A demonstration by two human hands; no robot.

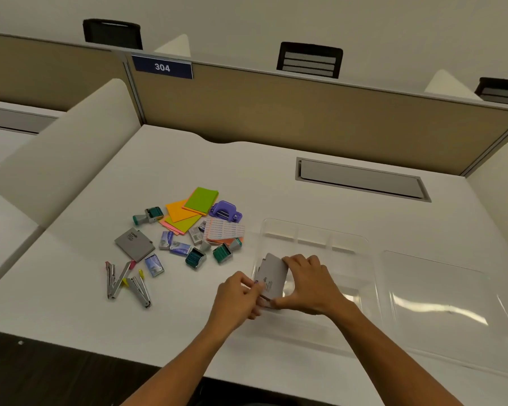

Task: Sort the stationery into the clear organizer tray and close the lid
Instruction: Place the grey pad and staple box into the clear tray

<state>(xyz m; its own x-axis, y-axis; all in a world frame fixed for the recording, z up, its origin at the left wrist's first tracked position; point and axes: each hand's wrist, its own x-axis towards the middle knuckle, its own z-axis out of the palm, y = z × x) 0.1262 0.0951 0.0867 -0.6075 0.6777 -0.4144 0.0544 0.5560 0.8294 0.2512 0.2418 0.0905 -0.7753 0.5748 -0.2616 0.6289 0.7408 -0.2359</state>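
Note:
Both hands hold a flat grey stamp-pad case (272,276) tilted on edge over the near-left corner of the clear organizer tray (314,230). My left hand (238,297) pinches its lower left edge; my right hand (308,284) grips its right side. The tray's clear lid (446,300) lies flat to the right. On the white desk to the left lie a second grey case (134,244), staplers (126,284), staple boxes (173,246), green date stamps (222,253), a purple hole punch (225,210), coloured sticky notes (188,212) and a label sheet (225,230).
A grey cable hatch (361,178) is set into the desk behind the tray. A tan partition (276,112) with a "304" sign closes the back, and white curved dividers (65,153) stand at the sides. The desk's front edge runs below my forearms.

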